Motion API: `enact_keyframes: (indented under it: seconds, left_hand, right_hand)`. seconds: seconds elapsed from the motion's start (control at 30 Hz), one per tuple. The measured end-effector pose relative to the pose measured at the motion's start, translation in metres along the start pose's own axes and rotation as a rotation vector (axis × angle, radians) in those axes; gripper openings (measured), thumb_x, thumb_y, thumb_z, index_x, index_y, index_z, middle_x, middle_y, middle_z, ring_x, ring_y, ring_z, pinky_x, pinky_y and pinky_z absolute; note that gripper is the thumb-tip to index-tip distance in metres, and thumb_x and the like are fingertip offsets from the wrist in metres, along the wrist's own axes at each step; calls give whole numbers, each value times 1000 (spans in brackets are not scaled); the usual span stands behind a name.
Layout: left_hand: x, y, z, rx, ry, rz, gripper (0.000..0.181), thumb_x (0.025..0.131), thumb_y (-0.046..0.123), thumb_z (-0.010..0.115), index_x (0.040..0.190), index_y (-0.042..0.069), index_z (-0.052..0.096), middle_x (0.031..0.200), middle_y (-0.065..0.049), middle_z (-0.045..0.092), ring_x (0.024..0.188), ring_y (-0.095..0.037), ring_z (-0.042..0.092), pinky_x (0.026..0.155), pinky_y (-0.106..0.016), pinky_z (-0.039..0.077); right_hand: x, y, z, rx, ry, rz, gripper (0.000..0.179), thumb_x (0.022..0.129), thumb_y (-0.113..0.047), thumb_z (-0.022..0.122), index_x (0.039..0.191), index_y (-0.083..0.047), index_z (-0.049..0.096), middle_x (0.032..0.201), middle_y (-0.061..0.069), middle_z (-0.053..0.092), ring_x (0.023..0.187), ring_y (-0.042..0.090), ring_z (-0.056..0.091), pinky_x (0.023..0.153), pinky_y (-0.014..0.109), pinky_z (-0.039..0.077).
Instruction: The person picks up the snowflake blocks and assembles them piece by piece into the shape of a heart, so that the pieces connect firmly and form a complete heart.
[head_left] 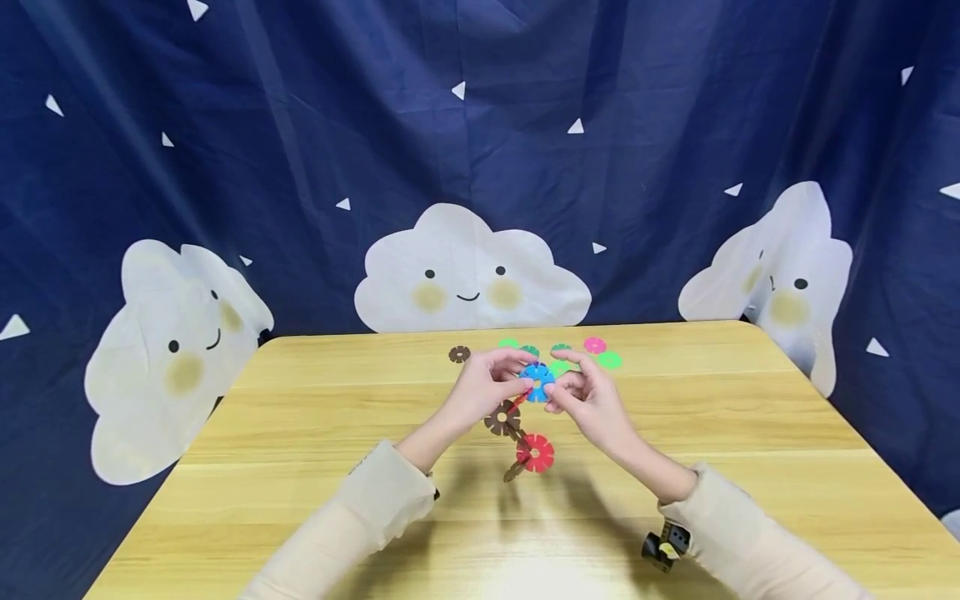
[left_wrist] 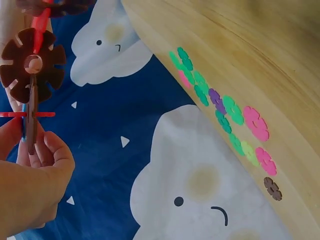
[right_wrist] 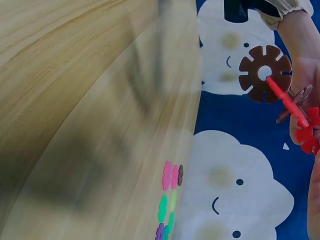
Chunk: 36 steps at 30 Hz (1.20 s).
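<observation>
Both hands meet above the middle of the table around a blue notched plastic disc (head_left: 537, 383). My left hand (head_left: 483, 383) pinches this disc from its left side, thumb in front. On the right edge of the disc, my right hand (head_left: 592, 400) pinches with the thumb, while its index finger stays raised. Below the blue disc hangs a joined chain of slotted discs: a brown disc (head_left: 502, 417), a red disc (head_left: 536, 453) and more brown ones. In the left wrist view a brown disc (left_wrist: 33, 65) and an edge-on red disc (left_wrist: 45, 114) show near the fingertips.
Loose discs lie flat toward the table's far edge, including a brown disc (head_left: 460, 354), a pink disc (head_left: 595, 345) and several green ones. A purple disc (left_wrist: 217, 101) lies among them. Behind the wooden table (head_left: 300, 417) hangs a dark blue curtain (head_left: 300, 167) with clouds.
</observation>
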<state>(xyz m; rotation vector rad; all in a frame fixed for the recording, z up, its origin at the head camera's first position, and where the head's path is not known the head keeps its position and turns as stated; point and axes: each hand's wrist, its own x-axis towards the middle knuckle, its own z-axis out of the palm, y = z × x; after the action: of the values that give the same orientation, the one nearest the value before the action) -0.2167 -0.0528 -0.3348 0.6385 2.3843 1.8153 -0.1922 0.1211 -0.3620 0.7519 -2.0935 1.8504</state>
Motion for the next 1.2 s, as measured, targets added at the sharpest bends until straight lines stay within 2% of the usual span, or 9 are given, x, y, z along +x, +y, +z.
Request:
enact_keyframes:
  seconds: [0.2,0.43,0.53,0.63,0.77,0.93,1.03,1.13,1.2]
  left_hand:
    - [0,1,0,37,32,-25,21,80,2,67,101,1,68,87,-13,64,55,-11,48,47,-18,37]
    - [0,-2,-5,51,108,-62,19,79,2,68,98,3,69,83,-10,64,55,-11,46,49,-18,39]
    - [-1,-4,-10,35,135,-89,19,78,2,68,97,4,70,82,-9,64,56,-11,47,51,-19,40]
    - [-2,-5,-13,29,149,-102,19,79,2,68,97,3,69,83,-9,64,60,-10,50,54,-20,43]
    - [-4,-7,-15,24,153,-122,20,79,3,68,99,3,69,85,-8,64,65,-10,53,57,-21,46]
    - [-5,-7,-15,8,146,-124,20,79,2,68,99,3,69,85,-7,63,65,-10,54,56,-20,45]
    - [-7,-7,-14,7,144,-114,20,79,1,68,98,2,69,84,-7,63,64,-10,53,55,-20,44]
    - [-7,-7,-13,-6,152,-116,20,78,0,67,98,1,69,83,-8,63,63,-9,54,56,-20,45]
    - [-7,-7,-14,-18,157,-118,20,78,-1,67,98,1,69,83,-8,63,63,-9,55,57,-20,46]
  right_hand:
    - [2,2,0,7,-13,22,37,84,11,54,120,12,42,70,26,59,58,9,61,59,24,54]
    - [6,19,-10,22,-43,32,32,91,9,42,123,13,37,76,28,60,64,8,62,61,25,54]
    - [9,33,-21,-55,-11,113,31,93,6,42,123,11,39,81,31,60,68,10,62,63,24,53]
    - [11,50,-32,-196,-6,212,32,94,1,43,124,9,40,89,30,62,78,23,64,68,29,52]
    - [12,72,-43,-450,-110,304,37,94,-2,41,129,9,36,108,29,59,100,40,57,83,45,48]
    - [11,92,-55,-713,-360,333,46,90,0,43,132,14,29,121,36,47,114,48,44,97,54,35]
    - [10,95,-61,-754,-471,309,43,89,2,45,128,16,35,117,37,49,112,48,46,95,53,36]
    - [11,95,-65,-742,-491,285,39,87,2,51,124,14,43,103,30,60,99,42,56,87,49,45]
    - [12,94,-66,-736,-487,276,41,85,1,55,123,14,44,88,20,63,83,33,60,76,43,49]
